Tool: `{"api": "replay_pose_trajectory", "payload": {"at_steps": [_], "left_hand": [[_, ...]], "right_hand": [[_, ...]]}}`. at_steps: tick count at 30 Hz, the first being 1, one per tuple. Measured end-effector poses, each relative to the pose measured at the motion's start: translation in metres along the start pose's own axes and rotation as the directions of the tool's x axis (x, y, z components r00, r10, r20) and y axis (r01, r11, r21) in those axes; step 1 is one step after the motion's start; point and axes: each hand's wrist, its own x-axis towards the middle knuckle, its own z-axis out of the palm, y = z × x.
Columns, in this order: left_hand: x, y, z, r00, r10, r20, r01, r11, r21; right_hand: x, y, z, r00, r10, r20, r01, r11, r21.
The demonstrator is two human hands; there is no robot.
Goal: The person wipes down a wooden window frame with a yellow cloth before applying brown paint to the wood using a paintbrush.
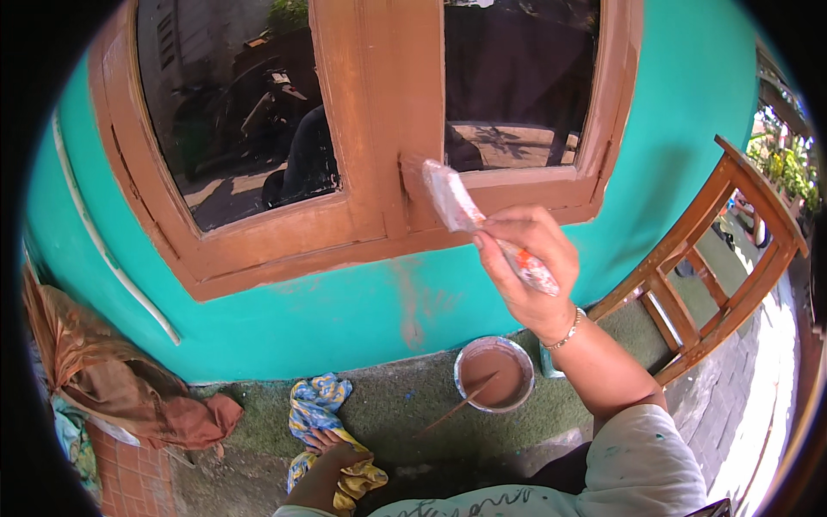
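Head view | right hand (pixel 538 263) clamped round paintbrush (pixel 452 196), long axis slanting up-left, far end at brown window frame (pixel 379 129) | left hand (pixel 338 450) lower, farther, on patterned cloth (pixel 317 403), grip unclear

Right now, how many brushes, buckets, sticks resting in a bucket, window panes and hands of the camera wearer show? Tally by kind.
Paintbrush: 1
Bucket: 1
Stick: 1
Window panes: 2 (left pane, right pane)
Wearer's hands: 2 (left hand, right hand)
Total: 7
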Motion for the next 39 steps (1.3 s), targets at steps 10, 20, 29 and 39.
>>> {"api": "replay_pose_trajectory", "payload": {"at_steps": [10, 20, 29, 39], "left_hand": [[0.003, -0.004, 0.009, 0.999, 0.023, -0.038, -0.024, 0.999, -0.03], [0.011, -0.004, 0.01, 0.999, 0.017, -0.039, -0.018, 1.0, -0.021], [0.007, -0.004, 0.009, 0.998, 0.024, -0.049, -0.026, 0.999, -0.035], [0.003, 0.0, 0.004, 1.0, 0.028, -0.006, -0.028, 0.998, -0.049]], "right_hand": [[-0.021, 0.016, -0.041, 0.974, 0.016, 0.226, 0.029, 0.981, -0.192], [-0.035, 0.003, -0.034, 0.871, -0.143, 0.469, 0.25, 0.952, -0.175], [-0.05, 0.042, -0.073, 0.923, -0.025, 0.385, 0.172, 0.92, -0.353], [-0.051, 0.041, -0.116, 0.996, 0.042, 0.083, 0.01, 0.841, -0.541]]}}
